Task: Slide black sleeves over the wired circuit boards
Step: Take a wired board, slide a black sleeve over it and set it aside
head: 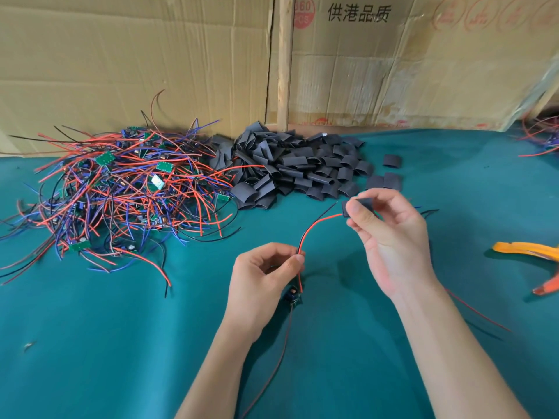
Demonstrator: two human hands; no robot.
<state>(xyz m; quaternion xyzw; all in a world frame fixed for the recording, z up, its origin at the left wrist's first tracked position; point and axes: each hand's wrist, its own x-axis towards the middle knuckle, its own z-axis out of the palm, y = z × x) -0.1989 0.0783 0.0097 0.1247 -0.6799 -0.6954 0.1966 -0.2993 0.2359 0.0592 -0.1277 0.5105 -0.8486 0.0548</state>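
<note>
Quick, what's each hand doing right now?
Left hand: pinching the red and black wires above the circuit board.
Right hand: holding a black sleeve at the wire tips.

Views: one, head-worn, wide-angle.
Position: above the near edge of a green cloth table [90, 343], at the person's own eye point.
Facing: forward and down; both forearms enter from the bottom edge, left hand [260, 276] and right hand [390, 237] close to the lens at centre frame.
Range: near on the hands; middle distance on the wired board pile [115, 192] at left and the black sleeve pile [290, 167] at centre.
Far limit: a cardboard wall [136, 65] closing off the table's back edge.
Distortion: straight edges bow toward the frame's corners; the far right edge is smeared, perhaps by lens blur.
Shared coverage: not applicable, single view.
</note>
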